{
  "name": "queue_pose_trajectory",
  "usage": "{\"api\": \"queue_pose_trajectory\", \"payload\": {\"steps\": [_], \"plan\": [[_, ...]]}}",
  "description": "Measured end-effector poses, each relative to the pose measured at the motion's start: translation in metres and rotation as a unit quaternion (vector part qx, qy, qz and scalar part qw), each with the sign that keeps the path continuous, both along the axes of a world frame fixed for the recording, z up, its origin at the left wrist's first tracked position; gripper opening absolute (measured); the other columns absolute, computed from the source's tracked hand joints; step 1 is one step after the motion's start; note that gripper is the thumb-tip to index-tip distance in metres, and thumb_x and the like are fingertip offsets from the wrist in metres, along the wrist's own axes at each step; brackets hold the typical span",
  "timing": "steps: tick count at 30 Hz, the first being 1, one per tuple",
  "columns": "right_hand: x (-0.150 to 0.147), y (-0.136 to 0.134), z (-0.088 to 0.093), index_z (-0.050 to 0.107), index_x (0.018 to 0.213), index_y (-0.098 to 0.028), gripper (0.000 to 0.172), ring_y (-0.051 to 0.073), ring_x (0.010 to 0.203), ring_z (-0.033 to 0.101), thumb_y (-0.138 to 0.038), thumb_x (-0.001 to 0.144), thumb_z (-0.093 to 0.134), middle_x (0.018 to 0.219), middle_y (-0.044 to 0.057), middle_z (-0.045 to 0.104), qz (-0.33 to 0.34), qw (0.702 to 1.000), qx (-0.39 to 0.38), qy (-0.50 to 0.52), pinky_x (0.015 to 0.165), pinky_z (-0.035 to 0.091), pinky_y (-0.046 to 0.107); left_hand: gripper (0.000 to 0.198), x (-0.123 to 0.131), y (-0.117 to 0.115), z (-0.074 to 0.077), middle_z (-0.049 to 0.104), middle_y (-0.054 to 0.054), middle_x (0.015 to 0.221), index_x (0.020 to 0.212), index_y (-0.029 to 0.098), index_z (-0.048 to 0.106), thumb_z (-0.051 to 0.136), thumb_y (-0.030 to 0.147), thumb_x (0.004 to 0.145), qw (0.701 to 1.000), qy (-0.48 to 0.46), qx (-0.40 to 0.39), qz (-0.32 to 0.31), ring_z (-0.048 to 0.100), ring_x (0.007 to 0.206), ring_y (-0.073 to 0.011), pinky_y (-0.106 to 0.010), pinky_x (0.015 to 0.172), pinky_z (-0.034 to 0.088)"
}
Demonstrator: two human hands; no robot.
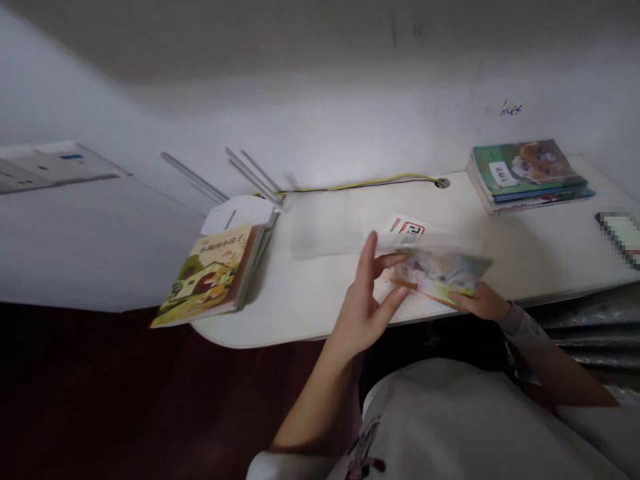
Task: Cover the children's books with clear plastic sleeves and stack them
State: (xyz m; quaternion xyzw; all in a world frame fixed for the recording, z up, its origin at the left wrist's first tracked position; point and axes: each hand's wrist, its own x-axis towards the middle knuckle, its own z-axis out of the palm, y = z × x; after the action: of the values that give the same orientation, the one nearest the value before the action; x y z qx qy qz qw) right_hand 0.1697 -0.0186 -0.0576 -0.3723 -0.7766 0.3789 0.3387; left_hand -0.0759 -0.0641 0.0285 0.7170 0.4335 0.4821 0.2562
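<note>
A small colourful picture book [440,272], blurred by motion, is held up over the white desk. My right hand [480,303] grips its lower right edge, thumb on the cover. At the book's left edge, my left hand [361,303] has its fingers spread. Its thumb and one finger reach to either side of the book's corner; whether they touch it I cannot tell. Behind the book lies a white card with red and black print [409,227]. A blurred translucent strip [330,248], its kind unclear, stretches left behind my hands.
On the left, a stack of picture books [210,277] overhangs the desk edge in front of a white router [235,212] with upright antennas. Another book stack [530,173] sits back right, a phone [623,233] at far right. A yellow-black cable [350,186] runs along the wall.
</note>
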Motion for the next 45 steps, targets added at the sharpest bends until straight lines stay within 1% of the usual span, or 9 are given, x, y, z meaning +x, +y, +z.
{"api": "queue_pose_trajectory", "payload": {"steps": [4, 7, 11, 16, 24, 29, 35, 41, 45], "plan": [[0.029, 0.011, -0.006, 0.071, 0.097, -0.02, 0.033, 0.025, 0.091, 0.067, -0.047, 0.083, 0.058, 0.093, 0.001, 0.074, -0.059, 0.984, -0.164, 0.045, 0.084, 0.053, 0.039, 0.079, -0.009, 0.043, -0.032, 0.042, -0.019, 0.146, 0.149, 0.019, 0.021, 0.06, 0.043, 0.085, 0.98, 0.141, 0.069, 0.125, 0.038, 0.135, -0.0316, -0.053, 0.11, 0.03], [0.038, 0.027, -0.003, 0.071, 0.083, -0.02, 0.031, 0.024, 0.084, 0.067, -0.049, 0.076, 0.065, 0.083, 0.0, 0.073, -0.051, 0.971, -0.221, 0.072, 0.078, 0.054, 0.038, 0.082, -0.029, 0.078, -0.051, 0.041, -0.022, 0.144, 0.143, 0.013, 0.032, 0.064, 0.053, 0.079, 0.972, 0.093, 0.025, 0.216, 0.035, 0.136, -0.0339, -0.052, 0.111, 0.029], [0.03, 0.06, 0.024, 0.072, 0.087, -0.021, 0.032, 0.024, 0.084, 0.068, -0.047, 0.069, 0.072, 0.087, 0.002, 0.075, -0.054, 0.952, -0.248, 0.17, 0.078, 0.055, 0.039, 0.068, -0.053, 0.111, -0.056, 0.068, -0.013, 0.107, 0.118, 0.015, 0.054, 0.062, 0.065, 0.073, 0.973, -0.095, -0.166, 0.133, 0.064, 0.099, -0.0261, -0.043, 0.089, 0.05], [0.016, 0.098, 0.065, 0.071, 0.093, -0.021, 0.037, 0.023, 0.096, 0.068, -0.049, 0.069, 0.074, 0.095, 0.004, 0.075, -0.099, 0.927, -0.194, 0.305, 0.09, 0.053, 0.039, 0.06, -0.062, 0.133, -0.04, 0.067, -0.006, 0.068, 0.073, 0.013, 0.063, 0.063, 0.073, 0.065, 0.94, -0.179, -0.288, 0.044, 0.064, 0.068, -0.019, -0.032, 0.071, 0.051], [0.015, 0.123, 0.047, 0.069, 0.103, -0.019, 0.04, 0.02, 0.077, 0.071, -0.048, 0.075, 0.067, 0.09, 0.005, 0.073, -0.169, 0.947, -0.069, 0.263, 0.083, 0.058, 0.044, 0.055, -0.049, 0.161, -0.033, 0.066, -0.001, 0.073, 0.102, 0.014, 0.065, 0.071, 0.057, 0.068, 0.935, -0.182, -0.303, 0.035, 0.059, 0.061, -0.0129, -0.025, 0.059, 0.047], [0.016, 0.129, 0.019, 0.066, 0.109, -0.018, 0.048, 0.017, 0.071, 0.071, -0.053, 0.076, 0.063, 0.09, 0.004, 0.073, -0.244, 0.939, -0.019, 0.242, 0.074, 0.061, 0.039, 0.06, -0.049, 0.162, -0.054, 0.07, -0.006, 0.08, 0.099, 0.012, 0.064, 0.066, 0.065, 0.07, 0.923, -0.128, -0.363, -0.013, 0.064, 0.071, -0.0181, -0.028, 0.063, 0.05], [0.018, 0.12, 0.023, 0.065, 0.105, -0.02, 0.043, 0.023, 0.084, 0.072, -0.05, 0.075, 0.066, 0.088, 0.005, 0.074, -0.25, 0.928, -0.058, 0.269, 0.074, 0.06, 0.038, 0.056, -0.06, 0.143, -0.06, 0.074, -0.014, 0.087, 0.091, 0.009, 0.067, 0.083, 0.05, 0.057, 0.869, -0.243, -0.422, -0.086, 0.069, 0.082, -0.026, -0.036, 0.077, 0.054], [0.026, 0.121, 0.019, 0.066, 0.084, -0.021, 0.027, 0.023, 0.078, 0.071, -0.043, 0.07, 0.07, 0.081, 0.005, 0.074, -0.213, 0.935, -0.14, 0.246, 0.067, 0.057, 0.036, 0.044, -0.062, 0.129, -0.066, 0.073, -0.013, 0.08, 0.086, 0.008, 0.065, 0.082, 0.042, 0.062, 0.858, -0.227, -0.459, -0.048, 0.07, 0.076, -0.0247, -0.035, 0.072, 0.056], [0.025, 0.133, 0.006, 0.063, 0.094, -0.021, 0.021, 0.02, 0.077, 0.07, -0.035, 0.078, 0.062, 0.083, 0.003, 0.073, -0.263, 0.955, -0.013, 0.135, 0.072, 0.055, 0.035, 0.049, -0.058, 0.12, -0.075, 0.073, -0.01, 0.084, 0.102, 0.013, 0.056, 0.082, 0.026, 0.062, 0.859, -0.259, -0.441, -0.013, 0.07, 0.071, -0.0228, -0.038, 0.069, 0.057]]}}
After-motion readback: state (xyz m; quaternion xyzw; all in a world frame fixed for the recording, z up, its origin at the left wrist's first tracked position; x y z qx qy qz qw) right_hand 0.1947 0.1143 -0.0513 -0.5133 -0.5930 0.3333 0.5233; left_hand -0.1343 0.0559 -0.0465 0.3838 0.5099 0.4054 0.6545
